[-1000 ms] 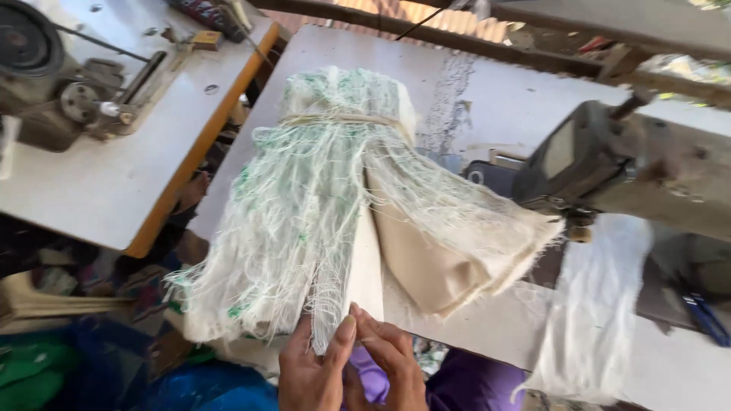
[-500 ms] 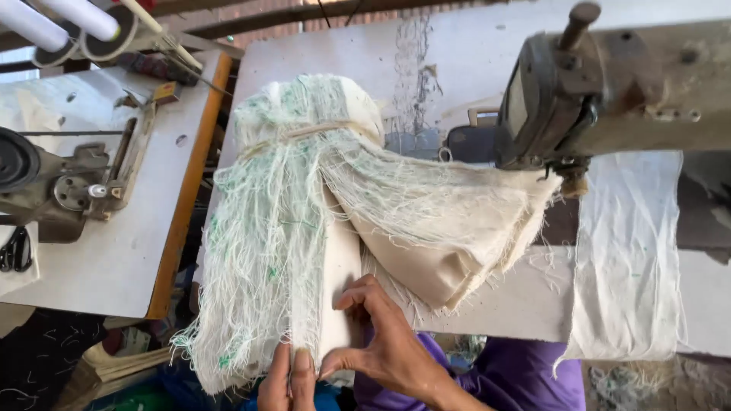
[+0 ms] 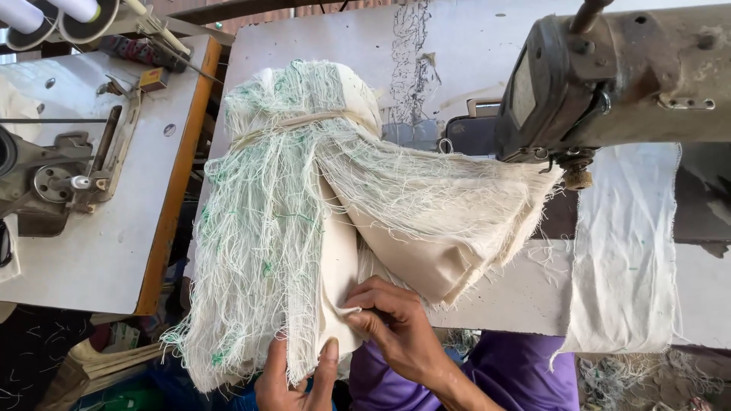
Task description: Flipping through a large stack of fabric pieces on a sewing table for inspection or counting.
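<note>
A tied bundle of cream cloth pieces [image 3: 304, 228] with frayed white and green threads lies across the sewing table [image 3: 472, 46], its loose end hanging over the near edge. My left hand [image 3: 298, 377] grips the bundle's lower edge from below, thumb on top. My right hand [image 3: 396, 323] pinches one cream piece at the near end of the bundle, fingers curled on the cloth. A band of cloth ties the bundle near its far end.
A grey sewing machine head [image 3: 609, 76] overhangs the table at upper right, with a white cloth strip [image 3: 624, 251] lying under it. A second machine table with an orange edge [image 3: 91, 198] stands at left, thread cones [image 3: 53, 15] behind it. Scraps lie on the floor below.
My right hand has moved up from beside the left hand onto the bundle and now pinches a cream piece. The view has shifted closer and to the right.
</note>
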